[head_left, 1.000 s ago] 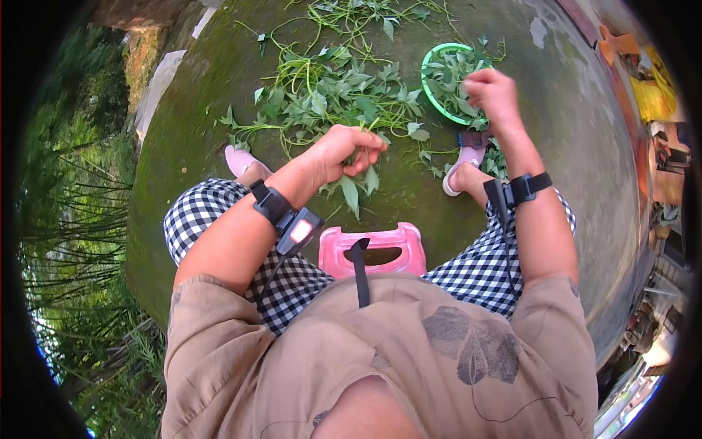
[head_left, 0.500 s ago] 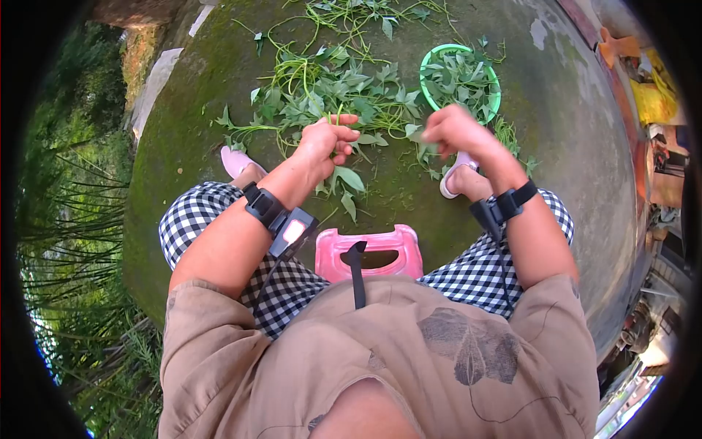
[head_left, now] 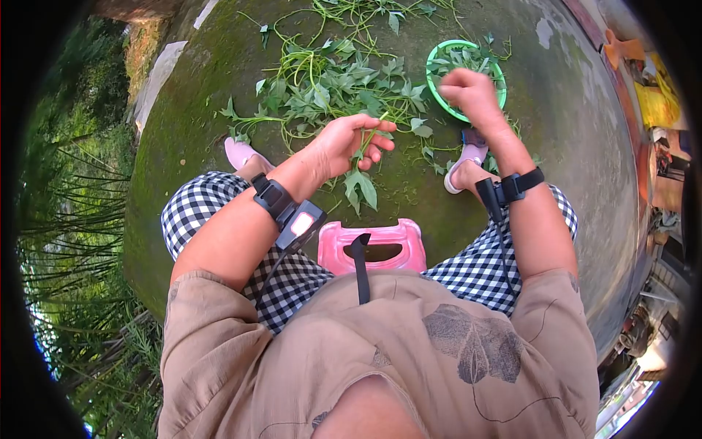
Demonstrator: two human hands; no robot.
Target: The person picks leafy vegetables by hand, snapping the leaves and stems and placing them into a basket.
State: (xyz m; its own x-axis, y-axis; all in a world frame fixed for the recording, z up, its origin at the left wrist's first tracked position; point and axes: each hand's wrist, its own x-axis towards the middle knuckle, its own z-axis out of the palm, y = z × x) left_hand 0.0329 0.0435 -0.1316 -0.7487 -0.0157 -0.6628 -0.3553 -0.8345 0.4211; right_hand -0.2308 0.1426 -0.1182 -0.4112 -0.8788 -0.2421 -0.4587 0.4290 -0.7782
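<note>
My left hand [head_left: 351, 145] is closed around a leafy vine stem [head_left: 361, 189]; its lobed leaf hangs below my fingers and the cut end sticks up past them. Over the near part of a round green basket [head_left: 502, 86] is my right hand [head_left: 472, 96], with its fingers curled together. Whatever they hold, if anything, is hidden. Picked green leaves [head_left: 459, 58] lie in the basket. Just beyond my left hand a heap of leafy vines [head_left: 336, 84] spreads over the ground.
Bare long stems [head_left: 351, 25] lie farther off. A pink plastic stool [head_left: 333, 245] shows between my legs. My feet, in pink shoes [head_left: 241, 154], stand on either side of mossy concrete [head_left: 292, 194]. Loose leaf scraps lie near the right foot. Yellow bags [head_left: 656, 102] and clutter line the right edge.
My right hand has moved away from beside the heap, up over the basket. My left hand has shifted slightly right with the leafy stem, and its palm has turned upward.
</note>
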